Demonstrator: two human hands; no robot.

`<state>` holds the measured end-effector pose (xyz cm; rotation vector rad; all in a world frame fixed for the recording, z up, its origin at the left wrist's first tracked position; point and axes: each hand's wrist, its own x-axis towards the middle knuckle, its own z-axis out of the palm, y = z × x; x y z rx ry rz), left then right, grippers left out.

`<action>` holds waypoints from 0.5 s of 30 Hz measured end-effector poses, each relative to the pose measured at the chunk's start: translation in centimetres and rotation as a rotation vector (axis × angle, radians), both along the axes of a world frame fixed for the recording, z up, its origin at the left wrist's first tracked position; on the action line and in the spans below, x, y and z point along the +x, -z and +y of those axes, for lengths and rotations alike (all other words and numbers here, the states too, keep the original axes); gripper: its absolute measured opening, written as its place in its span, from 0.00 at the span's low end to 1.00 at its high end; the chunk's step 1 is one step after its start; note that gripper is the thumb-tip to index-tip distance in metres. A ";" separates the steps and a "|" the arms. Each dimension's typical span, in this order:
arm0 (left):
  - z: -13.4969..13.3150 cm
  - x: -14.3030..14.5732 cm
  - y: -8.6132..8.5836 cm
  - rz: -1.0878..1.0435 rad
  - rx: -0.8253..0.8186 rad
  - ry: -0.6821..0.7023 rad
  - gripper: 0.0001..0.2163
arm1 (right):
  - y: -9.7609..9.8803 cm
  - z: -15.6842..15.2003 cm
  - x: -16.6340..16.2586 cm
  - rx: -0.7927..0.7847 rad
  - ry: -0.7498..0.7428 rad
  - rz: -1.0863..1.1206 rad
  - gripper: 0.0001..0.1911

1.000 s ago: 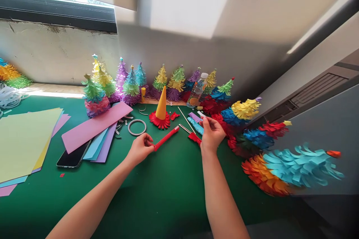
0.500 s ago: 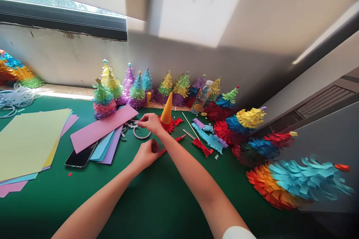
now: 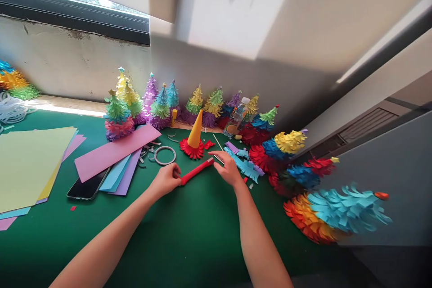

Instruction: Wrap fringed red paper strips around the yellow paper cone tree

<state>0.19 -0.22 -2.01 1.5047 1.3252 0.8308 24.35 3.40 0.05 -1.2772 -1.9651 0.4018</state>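
A rolled or folded red paper strip (image 3: 197, 172) lies slantwise between my hands. The fingers of my left hand (image 3: 167, 179) are closed on its lower left end. At the upper right end, where a small pale patch shows, my right hand (image 3: 229, 169) has its fingers stretched out and its thumb apart, close to or touching the strip. Just behind stands a yellow paper cone (image 3: 195, 131) with a red fringe (image 3: 191, 151) around its base. A roll of tape (image 3: 165, 155) lies flat beyond my left hand.
On the left are coloured paper sheets (image 3: 30, 166), a pink strip (image 3: 116, 150) and a phone (image 3: 88, 186). Several fringed paper trees (image 3: 160, 108) line the wall and right edge, with a plastic bottle (image 3: 236, 117) among them. Blue fringed scraps (image 3: 248, 168) lie right.
My right hand has moved from beside the tape roll to the right end of the red strip, uncrossing my arms. My left hand still grips the other end. The view has shifted slightly.
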 end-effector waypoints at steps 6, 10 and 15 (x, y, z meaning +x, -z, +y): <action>0.3 -0.5 -0.2 0.030 0.035 0.046 0.08 | 1.4 1.1 1.6 -0.092 -0.004 -0.169 0.27; 0.8 -1.0 -0.1 0.015 0.016 0.035 0.08 | 1.3 1.4 1.4 -0.198 -0.044 -0.131 0.12; 0.9 -1.0 -0.8 -0.080 -0.061 0.056 0.08 | 1.1 1.6 1.8 -0.313 -0.030 0.269 0.11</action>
